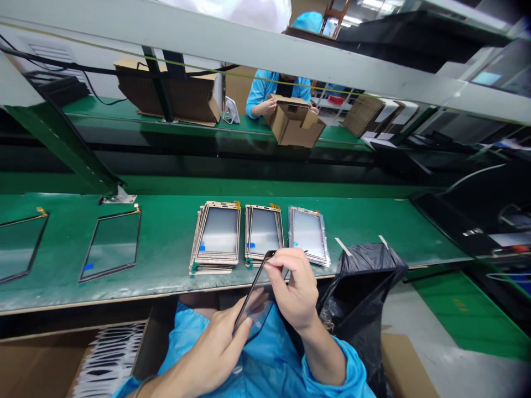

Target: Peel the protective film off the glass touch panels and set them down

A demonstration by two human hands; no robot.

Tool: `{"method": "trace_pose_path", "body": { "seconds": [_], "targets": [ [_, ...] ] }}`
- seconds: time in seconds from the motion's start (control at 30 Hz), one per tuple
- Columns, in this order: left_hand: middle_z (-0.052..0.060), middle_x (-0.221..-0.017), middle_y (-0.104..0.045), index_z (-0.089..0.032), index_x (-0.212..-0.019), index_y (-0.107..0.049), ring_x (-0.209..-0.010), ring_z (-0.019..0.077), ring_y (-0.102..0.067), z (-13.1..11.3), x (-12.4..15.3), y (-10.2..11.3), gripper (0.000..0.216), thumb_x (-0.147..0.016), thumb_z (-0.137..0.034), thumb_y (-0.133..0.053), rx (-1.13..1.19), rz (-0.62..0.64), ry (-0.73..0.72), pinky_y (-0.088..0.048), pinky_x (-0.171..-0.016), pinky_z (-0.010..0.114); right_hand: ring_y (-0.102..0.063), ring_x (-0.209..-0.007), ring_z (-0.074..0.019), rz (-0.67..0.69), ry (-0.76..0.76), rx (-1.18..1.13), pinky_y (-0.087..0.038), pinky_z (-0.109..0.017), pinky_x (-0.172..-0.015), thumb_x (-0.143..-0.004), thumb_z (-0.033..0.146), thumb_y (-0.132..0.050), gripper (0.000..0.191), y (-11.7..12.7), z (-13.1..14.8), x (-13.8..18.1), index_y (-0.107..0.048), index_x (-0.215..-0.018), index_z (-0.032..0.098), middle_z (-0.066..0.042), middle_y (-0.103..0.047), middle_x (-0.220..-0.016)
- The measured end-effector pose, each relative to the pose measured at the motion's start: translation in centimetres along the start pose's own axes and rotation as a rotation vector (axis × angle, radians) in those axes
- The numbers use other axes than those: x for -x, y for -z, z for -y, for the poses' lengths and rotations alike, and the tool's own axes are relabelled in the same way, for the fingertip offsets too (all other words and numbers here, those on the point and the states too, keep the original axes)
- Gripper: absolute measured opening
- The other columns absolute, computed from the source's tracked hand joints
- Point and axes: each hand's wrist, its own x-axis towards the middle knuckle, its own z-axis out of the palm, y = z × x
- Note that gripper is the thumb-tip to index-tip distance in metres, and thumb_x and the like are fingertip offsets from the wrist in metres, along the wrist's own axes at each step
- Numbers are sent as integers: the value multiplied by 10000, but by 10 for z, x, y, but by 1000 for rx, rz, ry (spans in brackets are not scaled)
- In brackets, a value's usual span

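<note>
My left hand [219,345] grips the lower left edge of a black-framed glass touch panel [258,314], held tilted above my lap. At the panel's upper corner, the thumb and fingers of my right hand [294,282] are pinched together; whether they hold the corner or a film on it is hard to make out. Beyond my hands stand a stack of touch panels [219,232] with blue tabs, a second stack [265,226] beside it, and a third stack [307,232] that looks wrapped in clear plastic.
Two single panels, one [114,243] nearer and one [19,249] at the left edge, lie on the green bench [166,221]. A black bag [365,276] is taped to its front edge. Across the bench, a person [259,94] handles a cardboard box [294,127]. White sheets [112,359] fill a carton below left.
</note>
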Motion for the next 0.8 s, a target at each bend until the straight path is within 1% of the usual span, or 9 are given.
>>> {"method": "trace_pose_path", "body": {
  "seconds": [0.1,0.27,0.37,0.43,0.5,0.57,0.63,0.7,0.8],
  "targets": [
    [-42,-1440,-443,-336,-1469,-238,-1288,209,-455,0,0,0,519,-970,-319,-378,17,2,3,-356,-1063,279,-550,-758,-165,54,-33,-24,-477,-289,-640,-886,55,-523,181,2,2,-2,-579,-977,201,-39,-556,-851],
    [-33,-1432,-458,-349,-1456,-280,-1237,203,-504,-1,1,0,506,-965,-309,-397,46,-12,-5,-358,-1059,288,-536,-739,-163,87,-57,-2,-462,-282,-628,-906,88,-504,121,5,3,-5,-564,-916,193,-31,-534,-817],
    [-21,-1439,-452,-332,-1433,-350,-1299,210,-436,2,-3,-2,478,-959,-315,-415,160,-17,4,-298,-1107,313,-526,-737,-165,124,-58,51,-455,-280,-627,-921,97,-464,121,4,3,-5,-533,-883,189,-33,-515,-802],
    [2,-1435,-462,-298,-1402,-420,-1330,227,-394,7,-9,-4,460,-945,-343,-448,343,-22,29,-287,-1118,337,-523,-742,-171,119,6,112,-456,-286,-631,-919,87,-445,127,2,3,-3,-519,-891,186,-42,-517,-804],
    [46,-1396,-508,-250,-1353,-495,-1311,263,-419,12,-17,-5,461,-912,-383,-510,583,-22,65,-333,-1093,370,-530,-759,-180,133,83,133,-471,-295,-643,-918,87,-430,126,-1,4,3,-514,-905,180,-60,-538,-826],
    [90,-1319,-577,-209,-1295,-550,-1262,307,-472,17,-25,-4,477,-861,-403,-587,818,-38,123,-391,-1042,413,-554,-811,-194,194,135,98,-497,-311,-672,-930,104,-408,125,-3,6,11,-510,-928,175,-92,-575,-896],
    [113,-1244,-628,-197,-1265,-562,-1221,327,-510,21,-32,-2,480,-823,-366,-641,1007,-62,204,-408,-1015,442,-582,-897,-205,305,143,-3,-517,-329,-714,-950,128,-375,133,-5,8,18,-497,-945,181,-116,-605,-985],
    [111,-1246,-627,-215,-1267,-548,-1206,320,-526,24,-35,1,491,-794,-275,-665,1167,-61,230,-379,-1033,455,-602,-950,-197,430,86,-149,-525,-332,-752,-964,142,-350,138,-4,11,24,-476,-942,196,-107,-630,-1013],
    [105,-1353,-546,-230,-1258,-551,-1276,327,-453,29,-37,6,565,-709,-202,-680,1422,36,85,-315,-1076,482,-629,-922,-160,580,-99,-351,-524,-296,-781,-985,179,-345,130,2,20,29,-456,-928,212,-63,-660,-964]
  ]
}}
